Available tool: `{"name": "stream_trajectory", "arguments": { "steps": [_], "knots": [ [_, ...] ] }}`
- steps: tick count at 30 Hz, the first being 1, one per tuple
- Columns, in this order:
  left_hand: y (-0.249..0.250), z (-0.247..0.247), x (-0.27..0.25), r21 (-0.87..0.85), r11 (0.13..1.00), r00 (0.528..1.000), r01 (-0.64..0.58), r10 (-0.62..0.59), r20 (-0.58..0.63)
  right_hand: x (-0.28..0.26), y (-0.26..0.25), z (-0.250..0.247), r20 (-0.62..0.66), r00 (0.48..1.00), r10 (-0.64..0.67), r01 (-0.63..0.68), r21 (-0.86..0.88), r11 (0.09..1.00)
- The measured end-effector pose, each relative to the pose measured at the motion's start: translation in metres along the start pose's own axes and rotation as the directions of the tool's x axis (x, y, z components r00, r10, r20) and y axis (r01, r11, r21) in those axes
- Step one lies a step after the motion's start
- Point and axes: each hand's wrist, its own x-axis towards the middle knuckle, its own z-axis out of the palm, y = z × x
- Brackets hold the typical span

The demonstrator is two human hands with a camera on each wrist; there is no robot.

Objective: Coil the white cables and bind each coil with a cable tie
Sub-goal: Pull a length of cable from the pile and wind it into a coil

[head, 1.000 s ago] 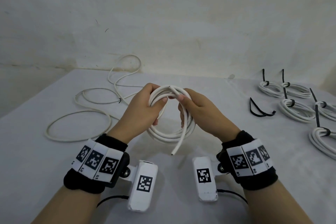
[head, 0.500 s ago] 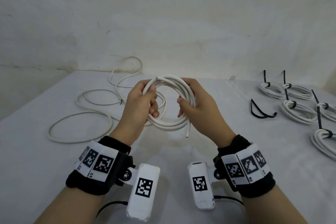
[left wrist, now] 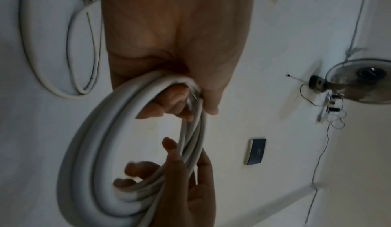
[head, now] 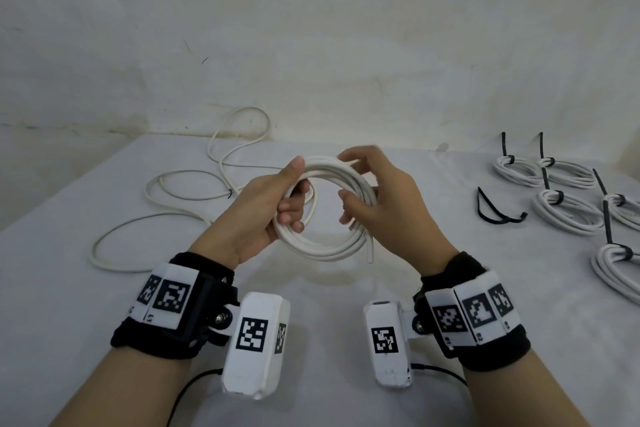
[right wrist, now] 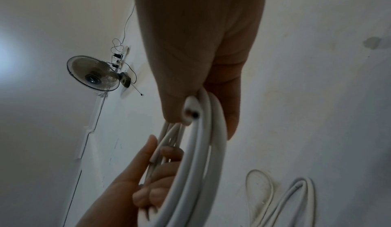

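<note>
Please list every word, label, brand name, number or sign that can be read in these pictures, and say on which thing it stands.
No words, brands or numbers can be read.
Wrist bands: black-and-white square codes only; the tiny marks beneath them are too small to read.
Wrist cameras: square codes only.
Dark wall plate: a faint line of print, too blurred to read.

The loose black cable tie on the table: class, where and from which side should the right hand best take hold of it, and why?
Probably at the bend of the loose black cable tie, where its two strands meet nearest the person. Come from above with the right hand, pinching across the strands: it lies flat on the table, apart from the bound coils, and the left hand can keep the coil.
</note>
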Motion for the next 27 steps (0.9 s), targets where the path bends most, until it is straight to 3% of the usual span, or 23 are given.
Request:
{"name": "stream_trajectory", "arguments": {
  "steps": [4, 9, 14, 19, 22, 27],
  "knots": [
    [-0.002, 0.007, -0.001, -0.048, 0.997, 0.996, -0.065, 0.062, -0.069, 0.001, 0.003, -0.002, -0.166, 0.977, -0.133, 0.099, -0.2, 0.975],
    [-0.005, 0.003, 0.004, -0.132, 0.983, 0.982, -0.13, 0.109, -0.152, -0.001, 0.001, -0.007, -0.146, 0.981, -0.13, 0.061, -0.405, 0.912],
    [-0.01, 0.005, 0.005, -0.11, 0.977, 0.965, -0.185, 0.16, -0.206, -0.001, -0.002, -0.003, -0.206, 0.975, 0.082, -0.131, -0.237, 0.963],
    [-0.014, 0.015, 0.006, -0.117, 0.972, 0.96, -0.205, 0.176, -0.22, -0.001, -0.004, 0.001, -0.307, 0.9, 0.31, -0.3, 0.08, 0.951],
    [-0.018, 0.019, 0.005, -0.1, 0.966, 0.952, -0.238, 0.211, -0.224, -0.001, -0.001, 0.004, -0.331, 0.892, 0.309, -0.326, 0.003, 0.945],
    [-0.02, 0.02, 0.005, -0.087, 0.962, 0.948, -0.258, 0.235, -0.215, -0.003, -0.004, 0.003, -0.244, 0.899, 0.363, -0.378, -0.016, 0.926]
  ]
}}
